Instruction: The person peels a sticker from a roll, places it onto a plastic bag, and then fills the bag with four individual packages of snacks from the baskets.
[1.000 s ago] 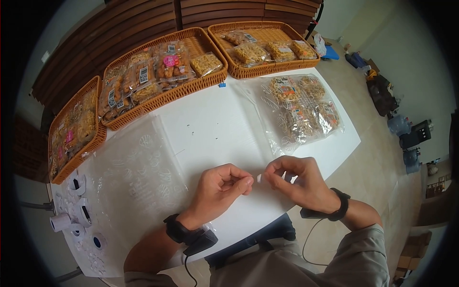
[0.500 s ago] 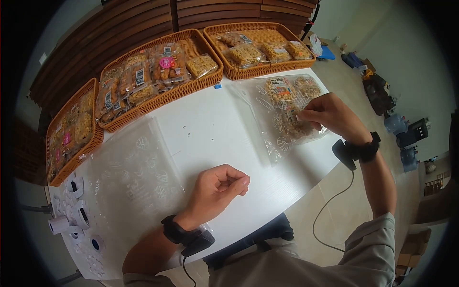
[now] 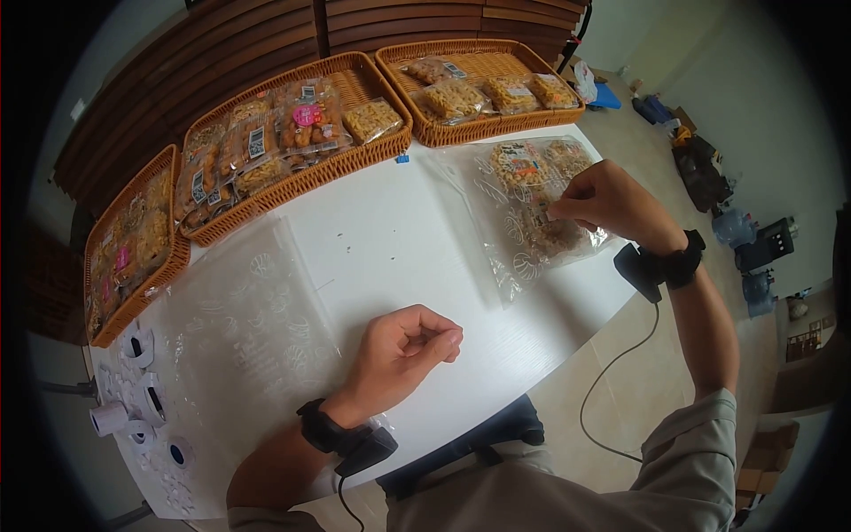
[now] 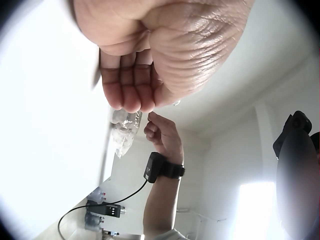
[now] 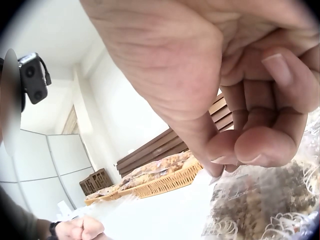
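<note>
My right hand (image 3: 620,208) is over a large clear bag (image 3: 510,275) at the right of the table. Inside the bag lie several round snack packs (image 3: 519,166). Thumb and forefinger of that hand pinch a small white sticker-like piece (image 5: 215,179), low over the bag in the right wrist view. Near the front edge my left hand (image 3: 403,355) stays over the white table (image 3: 399,275). Its fingers are curled, thumb against forefinger, and a tiny pale scrap (image 4: 176,103) shows at the tips in the left wrist view.
Wicker baskets of packaged snacks (image 3: 390,133) line the back and left. A flat clear bag (image 3: 257,310) lies left of my left hand. White rolls (image 3: 151,399) and loose white bits sit at the left edge. Cables hang from both wrist cameras.
My right hand has left the left hand's side and moved right and away from me, over the bag of snack packs, carrying the white piece. The left hand has stayed nearly still.
</note>
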The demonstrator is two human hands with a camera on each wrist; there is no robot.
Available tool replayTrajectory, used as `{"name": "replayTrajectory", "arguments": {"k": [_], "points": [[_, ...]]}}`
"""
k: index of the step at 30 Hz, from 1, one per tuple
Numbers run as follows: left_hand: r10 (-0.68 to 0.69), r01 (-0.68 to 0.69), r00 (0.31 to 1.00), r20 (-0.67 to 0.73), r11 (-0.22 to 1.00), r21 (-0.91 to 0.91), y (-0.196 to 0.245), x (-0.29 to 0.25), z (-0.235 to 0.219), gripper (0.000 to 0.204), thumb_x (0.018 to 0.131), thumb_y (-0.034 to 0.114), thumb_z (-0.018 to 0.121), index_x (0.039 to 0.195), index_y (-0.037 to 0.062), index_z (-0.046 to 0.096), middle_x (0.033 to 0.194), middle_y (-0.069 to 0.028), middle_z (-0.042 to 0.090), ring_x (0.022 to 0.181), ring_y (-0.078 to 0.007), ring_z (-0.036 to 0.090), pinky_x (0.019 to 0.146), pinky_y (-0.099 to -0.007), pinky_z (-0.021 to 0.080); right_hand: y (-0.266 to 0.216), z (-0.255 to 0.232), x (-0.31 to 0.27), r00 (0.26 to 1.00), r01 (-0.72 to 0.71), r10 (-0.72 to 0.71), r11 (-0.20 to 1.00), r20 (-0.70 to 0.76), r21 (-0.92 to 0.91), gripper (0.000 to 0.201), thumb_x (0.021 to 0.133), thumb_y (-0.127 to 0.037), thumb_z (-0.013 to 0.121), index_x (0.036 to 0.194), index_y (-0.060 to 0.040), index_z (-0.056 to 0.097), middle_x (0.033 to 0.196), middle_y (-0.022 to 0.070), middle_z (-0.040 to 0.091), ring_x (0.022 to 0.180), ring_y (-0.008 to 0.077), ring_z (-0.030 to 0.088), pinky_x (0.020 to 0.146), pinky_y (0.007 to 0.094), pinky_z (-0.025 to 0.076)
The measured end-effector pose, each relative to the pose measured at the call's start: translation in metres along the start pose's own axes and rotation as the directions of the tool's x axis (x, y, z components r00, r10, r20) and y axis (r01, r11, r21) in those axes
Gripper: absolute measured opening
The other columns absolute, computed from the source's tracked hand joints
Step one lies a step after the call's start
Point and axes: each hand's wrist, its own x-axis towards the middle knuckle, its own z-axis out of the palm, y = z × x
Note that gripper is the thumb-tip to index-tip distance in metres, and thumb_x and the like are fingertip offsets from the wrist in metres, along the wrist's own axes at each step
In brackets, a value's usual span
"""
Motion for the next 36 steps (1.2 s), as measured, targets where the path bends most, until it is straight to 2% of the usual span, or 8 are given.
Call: {"name": "replayTrajectory", "arguments": {"k": [12, 24, 27, 33, 36], "points": [[0.005, -0.005, 1.000, -0.002, 1.000, -0.014, -0.001, 0.000, 0.000, 0.008, 0.096, 0.001, 0.060, 0.099, -0.0051, 0.064, 0.087, -0.0076, 0.067, 0.081, -0.0100, 0.063, 0.077, -0.0245, 0.053, -0.001, 0.006, 0.006, 0.998, -0.008, 0.010, 1.000, 0.057, -0.030, 0.028, 0.083, -0.027, 0.076, 0.082, 0.0005, 0.077, 0.065, 0.0039, 0.068, 0.056, 0.0078, 0.058, 0.052, 0.0240, 0.044], [0.005, -0.005, 1.000, 0.006, 1.000, 0.004, -0.002, 0.000, -0.001, 0.008, 0.096, 0.001, 0.059, 0.099, -0.0048, 0.064, 0.088, -0.0073, 0.067, 0.082, -0.0099, 0.063, 0.077, -0.0248, 0.053, 0.002, 0.010, 0.008, 1.000, 0.001, 0.001, 0.997, 0.025, -0.082, 0.029, 0.083, -0.028, 0.077, 0.082, 0.0017, 0.076, 0.065, 0.0055, 0.068, 0.058, 0.0092, 0.060, 0.054, 0.0250, 0.047], [0.002, -0.002, 1.000, 0.005, 1.000, 0.011, -0.001, 0.000, -0.001, 0.008, 0.096, 0.001, 0.059, 0.098, -0.0048, 0.064, 0.088, -0.0073, 0.067, 0.081, -0.0100, 0.063, 0.077, -0.0248, 0.053, 0.004, 0.012, 0.008, 1.000, 0.019, -0.019, 0.999, -0.001, -0.047, 0.029, 0.083, -0.027, 0.077, 0.080, 0.0013, 0.075, 0.062, 0.0037, 0.065, 0.055, 0.0084, 0.058, 0.052, 0.0247, 0.045], [0.008, -0.008, 1.000, 0.004, 1.000, -0.004, 0.000, 0.000, 0.000, 0.008, 0.096, 0.001, 0.059, 0.098, -0.0049, 0.064, 0.087, -0.0075, 0.067, 0.082, -0.0100, 0.064, 0.077, -0.0247, 0.053, -0.011, 0.001, 0.004, 1.000, -0.027, 0.027, 0.999, 0.013, -0.018, 0.026, 0.084, -0.024, 0.077, 0.075, -0.0001, 0.074, 0.057, 0.0000, 0.059, 0.051, 0.0063, 0.053, 0.048, 0.0243, 0.040], [0.004, -0.004, 1.000, 0.002, 1.000, 0.001, 0.000, 0.000, 0.000, 0.008, 0.096, 0.002, 0.059, 0.098, -0.0050, 0.064, 0.088, -0.0077, 0.067, 0.082, -0.0100, 0.064, 0.077, -0.0247, 0.053, -0.004, 0.004, 0.006, 0.999, -0.007, 0.009, 1.000, 0.053, -0.026, 0.026, 0.083, -0.025, 0.077, 0.078, 0.0001, 0.075, 0.059, 0.0014, 0.062, 0.052, 0.0070, 0.054, 0.049, 0.0247, 0.041]]}}
